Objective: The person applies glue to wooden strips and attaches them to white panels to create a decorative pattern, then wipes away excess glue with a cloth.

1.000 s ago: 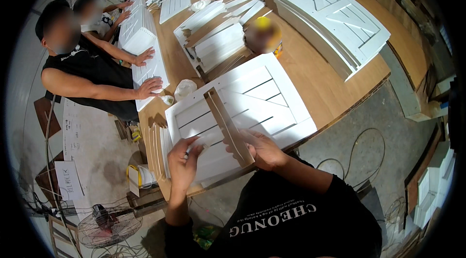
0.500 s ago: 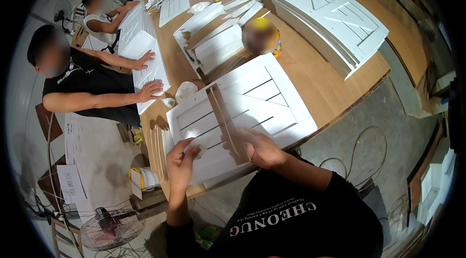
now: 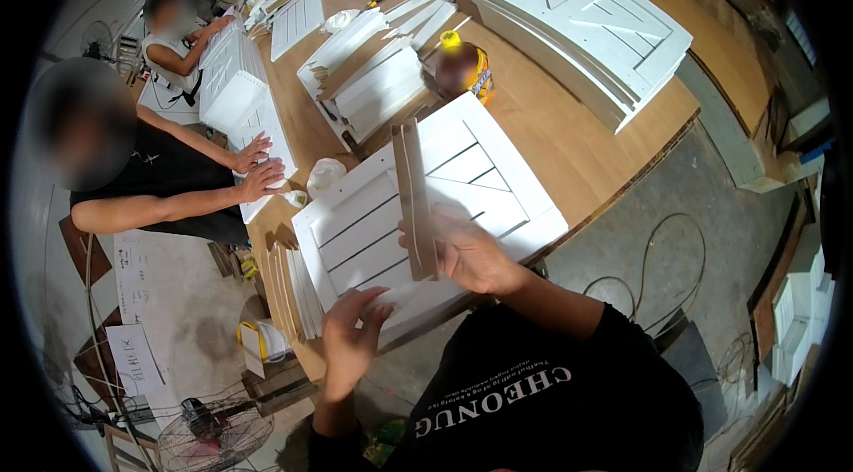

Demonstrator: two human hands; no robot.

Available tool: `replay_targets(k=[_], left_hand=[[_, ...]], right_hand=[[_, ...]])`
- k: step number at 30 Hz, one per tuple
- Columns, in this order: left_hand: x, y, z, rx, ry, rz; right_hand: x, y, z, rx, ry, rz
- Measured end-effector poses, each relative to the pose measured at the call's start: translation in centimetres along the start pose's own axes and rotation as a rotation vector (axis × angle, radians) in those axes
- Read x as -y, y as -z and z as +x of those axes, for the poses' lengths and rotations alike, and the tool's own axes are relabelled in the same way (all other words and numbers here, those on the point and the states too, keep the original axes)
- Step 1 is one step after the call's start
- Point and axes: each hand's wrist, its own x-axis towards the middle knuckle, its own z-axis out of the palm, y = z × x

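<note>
My right hand (image 3: 471,252) grips a long, narrow brown strip (image 3: 410,188) by its near part, thumb and fingers on either side. A thin pale line runs along the strip, which slants up over a white grooved panel (image 3: 355,236) with diagonal bars. Left of it, my left hand (image 3: 345,339) is held at the panel's near edge, thumb and fingertips brought together. Something small and pale may be between those fingertips; I cannot make it out.
A yellow-capped bottle (image 3: 466,76) stands behind the panel. Stacked white panels (image 3: 577,19) sit back right, loose white strips (image 3: 382,90) further left. A co-worker's hands (image 3: 258,170) rest on white pieces across the table. A fan (image 3: 209,428) stands on the floor lower left.
My right hand has turned the brown strip more upright. My left hand has moved down and slightly right, toward the panel's near edge. The co-worker's hands have come closer together.
</note>
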Motion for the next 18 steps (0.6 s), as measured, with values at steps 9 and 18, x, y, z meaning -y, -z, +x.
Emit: replay_targets(k=[9, 18], left_hand=[[-0.7, 0.1, 0.2, -0.003, 0.009, 0.046], [0.3, 0.1, -0.3, -0.051, 0.031, -0.044]], right_hand=[[-0.1, 0.3, -0.2, -0.032, 0.023, -0.004], [0.2, 0.3, -0.7, -0.013, 0.012, 0.037]])
